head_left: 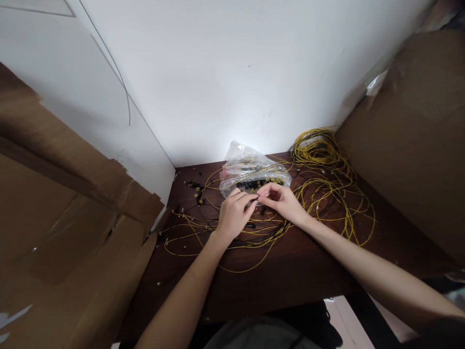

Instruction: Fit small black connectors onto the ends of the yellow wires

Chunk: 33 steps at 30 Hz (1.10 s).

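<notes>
My left hand and my right hand meet fingertip to fingertip over the middle of the dark table. Both are closed in a pinch around a small dark piece, too small to name. Right behind them lies a clear plastic bag with small black and yellow parts at its opening. Thin yellow wires run beneath and around both hands. One short black piece rests on the table below the left fingers.
A coil of yellow wire lies at the back right, with looser loops in front. Black and yellow bits are scattered at the left. Cardboard stands on the left, another cardboard panel on the right, and a white wall behind.
</notes>
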Each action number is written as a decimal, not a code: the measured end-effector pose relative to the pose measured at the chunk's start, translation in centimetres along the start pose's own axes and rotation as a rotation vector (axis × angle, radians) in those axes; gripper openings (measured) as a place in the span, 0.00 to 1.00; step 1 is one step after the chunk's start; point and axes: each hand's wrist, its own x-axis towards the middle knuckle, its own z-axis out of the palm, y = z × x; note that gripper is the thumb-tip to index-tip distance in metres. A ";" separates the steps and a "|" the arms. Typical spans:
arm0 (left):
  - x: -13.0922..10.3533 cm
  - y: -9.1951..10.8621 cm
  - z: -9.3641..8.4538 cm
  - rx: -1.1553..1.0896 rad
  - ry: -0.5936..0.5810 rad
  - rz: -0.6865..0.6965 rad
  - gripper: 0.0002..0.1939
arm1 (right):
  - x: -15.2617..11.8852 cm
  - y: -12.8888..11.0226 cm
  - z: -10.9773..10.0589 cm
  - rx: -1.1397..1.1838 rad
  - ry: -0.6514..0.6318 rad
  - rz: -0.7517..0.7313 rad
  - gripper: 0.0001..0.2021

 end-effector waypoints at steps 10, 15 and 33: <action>-0.1 -0.1 0.2 -0.013 -0.005 0.005 0.10 | 0.0 -0.1 0.1 0.060 0.028 0.056 0.12; 0.0 -0.3 0.3 -0.053 -0.005 0.006 0.10 | 0.1 -0.4 0.0 0.049 0.028 0.077 0.14; 0.0 -0.3 0.5 -0.020 -0.038 0.078 0.10 | -0.2 -0.1 -0.1 -0.017 0.031 0.032 0.12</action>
